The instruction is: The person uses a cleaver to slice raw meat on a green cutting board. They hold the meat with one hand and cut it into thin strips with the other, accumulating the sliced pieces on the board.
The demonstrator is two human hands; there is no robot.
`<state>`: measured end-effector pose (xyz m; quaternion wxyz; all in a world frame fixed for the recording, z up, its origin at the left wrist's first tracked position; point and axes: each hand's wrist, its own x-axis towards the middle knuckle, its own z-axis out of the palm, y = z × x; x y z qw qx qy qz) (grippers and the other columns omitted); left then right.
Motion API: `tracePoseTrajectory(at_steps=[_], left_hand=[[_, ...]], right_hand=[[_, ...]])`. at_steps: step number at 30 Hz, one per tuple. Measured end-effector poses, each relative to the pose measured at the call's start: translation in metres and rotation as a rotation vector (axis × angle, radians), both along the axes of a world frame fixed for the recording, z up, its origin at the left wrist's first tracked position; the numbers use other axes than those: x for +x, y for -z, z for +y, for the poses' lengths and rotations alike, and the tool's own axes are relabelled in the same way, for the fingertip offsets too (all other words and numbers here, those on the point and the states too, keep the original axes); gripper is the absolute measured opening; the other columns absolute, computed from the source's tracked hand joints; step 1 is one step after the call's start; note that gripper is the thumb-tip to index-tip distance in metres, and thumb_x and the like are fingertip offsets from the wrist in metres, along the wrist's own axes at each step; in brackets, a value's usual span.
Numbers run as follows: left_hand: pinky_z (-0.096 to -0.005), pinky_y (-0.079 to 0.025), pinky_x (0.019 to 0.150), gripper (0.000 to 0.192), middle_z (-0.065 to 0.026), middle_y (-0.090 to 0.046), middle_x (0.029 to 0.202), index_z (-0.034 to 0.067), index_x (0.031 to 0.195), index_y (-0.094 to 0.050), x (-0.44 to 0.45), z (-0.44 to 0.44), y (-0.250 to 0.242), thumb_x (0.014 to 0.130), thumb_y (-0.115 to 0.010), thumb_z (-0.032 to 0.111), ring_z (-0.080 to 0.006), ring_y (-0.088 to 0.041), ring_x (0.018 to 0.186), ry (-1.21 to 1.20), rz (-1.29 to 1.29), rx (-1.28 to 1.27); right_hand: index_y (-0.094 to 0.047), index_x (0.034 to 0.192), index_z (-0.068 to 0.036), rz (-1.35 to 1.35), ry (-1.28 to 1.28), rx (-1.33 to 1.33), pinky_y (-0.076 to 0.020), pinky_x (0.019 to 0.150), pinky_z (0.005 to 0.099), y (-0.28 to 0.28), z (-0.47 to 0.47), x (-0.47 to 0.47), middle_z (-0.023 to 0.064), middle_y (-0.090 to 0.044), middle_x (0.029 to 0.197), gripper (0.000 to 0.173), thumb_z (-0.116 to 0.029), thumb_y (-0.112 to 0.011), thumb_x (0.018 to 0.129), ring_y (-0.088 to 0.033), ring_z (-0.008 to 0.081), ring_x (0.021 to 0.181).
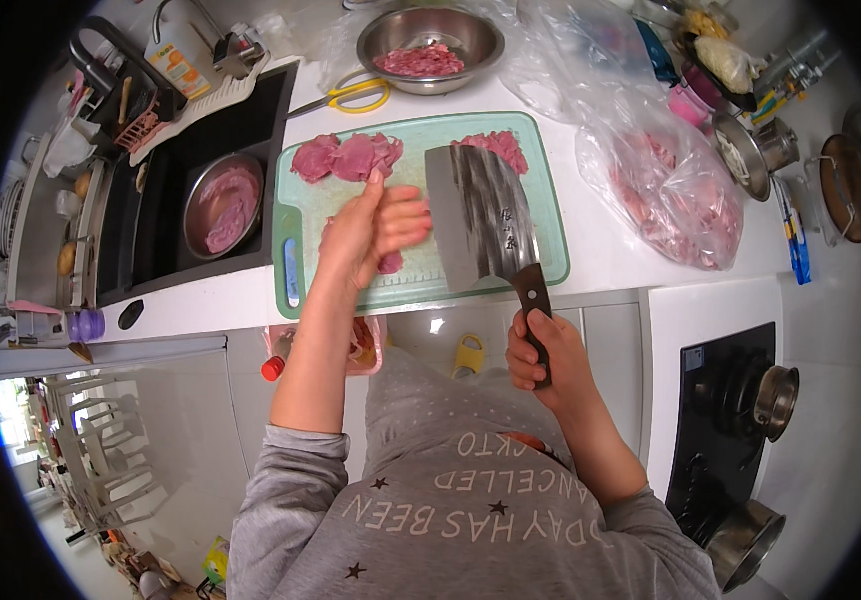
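Observation:
My right hand (pixel 556 352) grips the dark wooden handle of a broad cleaver (pixel 479 217). Its blade, which bears characters, is held over the right half of a green-rimmed cutting board (pixel 408 296). My left hand (pixel 382 225) is to the left of the blade, thumb raised and fingers half curled, with nothing visible in it. Below that hand, a piece of raw meat (pixel 391 263) shows only in part. Slices of raw meat (pixel 348 157) lie at the board's far left. Cut meat (pixel 502 148) sits at the far right, partly behind the blade.
Beyond the board stand a steel bowl (pixel 430 84) of chopped meat and yellow-handled scissors (pixel 358 95). A plastic bag (pixel 670 202) of raw meat rests to the right. Another steel bowl (pixel 223 206) with meat is in the dark sink (pixel 168 262). A stove (pixel 723 420) is at lower right.

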<state>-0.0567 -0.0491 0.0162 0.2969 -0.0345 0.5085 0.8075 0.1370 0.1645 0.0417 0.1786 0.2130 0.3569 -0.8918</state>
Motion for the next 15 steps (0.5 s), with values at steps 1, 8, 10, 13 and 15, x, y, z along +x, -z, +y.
tracePoseTrajectory(at_steps=[1,8,10,13,15], left_hand=[[-0.0406,-0.056,0.082,0.065,-0.0172,-0.070,0.102,-0.006,0.114,-0.060,0.003,-0.001,0.000,0.103,-0.033,0.052,-0.0260,-0.069,0.092,0.060,-0.161,0.142],[-0.0388,-0.055,0.087,0.050,-0.0172,-0.070,0.106,-0.004,0.119,-0.057,0.014,0.000,0.028,0.105,-0.038,0.039,-0.0227,-0.069,0.092,0.027,-0.259,0.587],[-0.0382,-0.055,0.088,0.040,-0.0170,-0.067,0.115,-0.003,0.122,-0.056,0.012,-0.002,0.041,0.103,-0.045,0.031,-0.0249,-0.068,0.100,0.044,-0.273,0.696],[-0.0348,-0.057,0.085,0.029,-0.0154,-0.066,0.118,-0.001,0.122,-0.056,0.009,0.000,0.051,0.100,-0.051,0.018,-0.0238,-0.068,0.103,0.050,-0.279,0.741],[-0.0313,-0.058,0.080,0.023,-0.0135,-0.067,0.112,-0.002,0.118,-0.056,0.010,0.006,0.050,0.099,-0.052,0.010,-0.0198,-0.068,0.094,-0.020,-0.290,0.634]], right_hand=[[-0.051,0.088,-0.008,0.027,-0.018,-0.047,-0.0321,0.043,0.0253,0.000,0.000,-0.001,-0.0005,-0.044,0.064,0.029,-0.034,-0.055,0.099,-0.038,0.0068,0.046],[-0.050,0.091,-0.009,0.031,-0.083,-0.065,-0.0297,0.042,0.0218,0.009,-0.006,0.002,-0.0036,-0.040,0.064,0.033,-0.040,-0.052,0.101,-0.033,0.0039,0.046],[-0.050,0.090,-0.009,0.043,-0.070,-0.075,-0.0298,0.042,0.0220,0.010,-0.005,0.003,-0.0037,-0.040,0.064,0.033,-0.040,-0.051,0.101,-0.033,0.0038,0.046],[-0.050,0.090,-0.009,0.041,-0.023,-0.058,-0.0298,0.041,0.0219,0.013,-0.005,0.004,-0.0038,-0.040,0.064,0.033,-0.040,-0.051,0.101,-0.033,0.0038,0.045],[-0.050,0.091,-0.009,0.041,-0.029,-0.051,-0.0297,0.041,0.0219,0.014,-0.004,0.004,-0.0038,-0.039,0.064,0.033,-0.040,-0.051,0.101,-0.033,0.0039,0.045]])
